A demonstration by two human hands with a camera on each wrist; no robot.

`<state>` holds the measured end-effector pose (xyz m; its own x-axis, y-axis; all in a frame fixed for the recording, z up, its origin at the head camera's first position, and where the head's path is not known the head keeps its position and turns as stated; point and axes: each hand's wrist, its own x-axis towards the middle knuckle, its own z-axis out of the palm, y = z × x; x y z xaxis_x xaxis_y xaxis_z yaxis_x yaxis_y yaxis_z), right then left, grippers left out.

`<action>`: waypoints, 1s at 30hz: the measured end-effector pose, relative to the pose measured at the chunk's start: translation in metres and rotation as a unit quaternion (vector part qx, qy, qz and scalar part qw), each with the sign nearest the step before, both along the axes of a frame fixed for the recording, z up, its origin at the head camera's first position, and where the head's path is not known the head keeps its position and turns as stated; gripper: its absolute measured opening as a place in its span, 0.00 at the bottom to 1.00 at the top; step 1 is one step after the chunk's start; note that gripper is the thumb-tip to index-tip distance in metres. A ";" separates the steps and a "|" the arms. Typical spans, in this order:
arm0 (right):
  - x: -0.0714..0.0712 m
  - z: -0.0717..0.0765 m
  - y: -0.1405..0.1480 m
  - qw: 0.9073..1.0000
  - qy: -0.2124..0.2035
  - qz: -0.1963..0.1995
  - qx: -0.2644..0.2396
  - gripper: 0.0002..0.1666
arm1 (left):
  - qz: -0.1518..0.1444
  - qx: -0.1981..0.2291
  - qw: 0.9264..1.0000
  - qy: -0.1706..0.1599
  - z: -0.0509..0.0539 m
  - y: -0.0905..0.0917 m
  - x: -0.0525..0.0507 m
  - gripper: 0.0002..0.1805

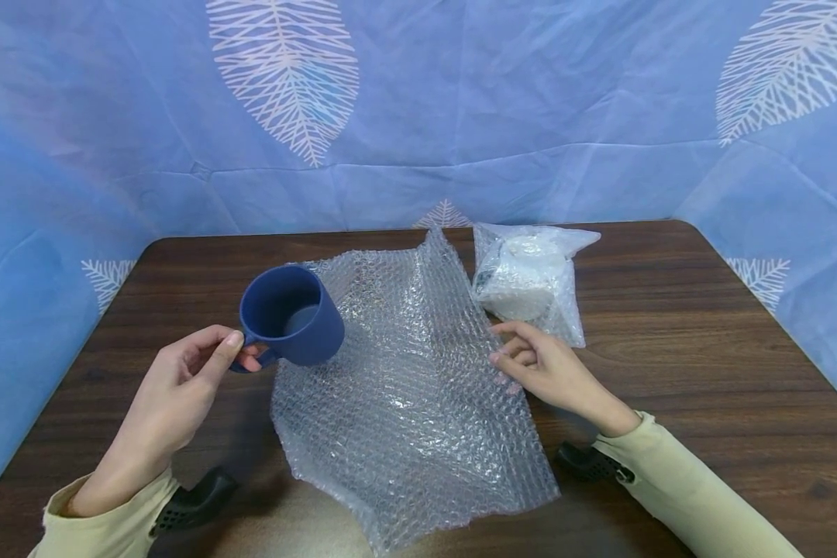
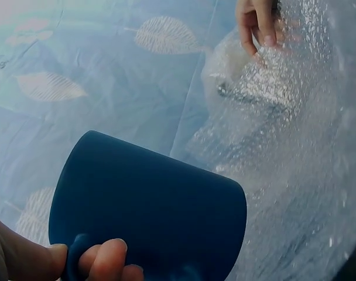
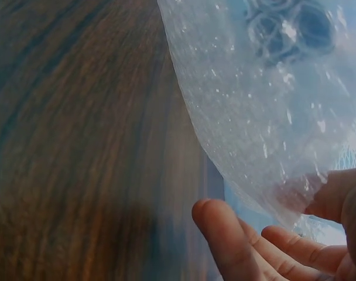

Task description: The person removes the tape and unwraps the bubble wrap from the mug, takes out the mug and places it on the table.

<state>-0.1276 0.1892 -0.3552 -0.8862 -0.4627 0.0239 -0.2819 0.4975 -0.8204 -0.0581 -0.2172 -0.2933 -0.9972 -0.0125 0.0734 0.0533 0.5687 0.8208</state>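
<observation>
A blue mug [image 1: 310, 329] is held by its handle in my left hand [image 1: 181, 387], tilted with its mouth toward the upper left, over the left part of a bubble wrap sheet [image 1: 404, 403]. In the left wrist view the thumb and fingers pinch the handle of the mug [image 2: 149, 205]. My right hand [image 1: 554, 368] is at the sheet's right edge, fingers loosely bent. In the right wrist view the thumb lies behind the clear bubble wrap [image 3: 254, 117], the other fingers spread apart from it; whether they grip it I cannot tell.
A bubble-wrapped bundle [image 1: 530, 279] with something white inside lies at the back, right of the sheet. The brown wooden table [image 1: 683, 333] extends to both sides. Behind it hangs a blue cloth [image 1: 516, 101] with white leaf patterns.
</observation>
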 end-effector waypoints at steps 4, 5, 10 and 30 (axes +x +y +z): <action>0.000 -0.002 0.000 1.000 0.015 0.005 -0.004 0.25 | 0.016 -0.019 1.000 0.000 -0.002 -0.011 0.006 0.20; 0.001 -0.002 0.000 1.000 0.019 0.007 -0.004 0.25 | 0.020 -0.022 1.000 0.000 -0.002 -0.014 0.008 0.20; 0.001 -0.001 0.000 1.000 0.027 0.007 0.000 0.24 | 0.042 -0.021 0.999 -0.012 -0.005 -0.030 0.013 0.20; 0.000 0.001 -0.001 0.999 0.028 -0.008 0.025 0.24 | 0.122 -0.047 0.987 -0.090 -0.019 -0.058 0.016 0.31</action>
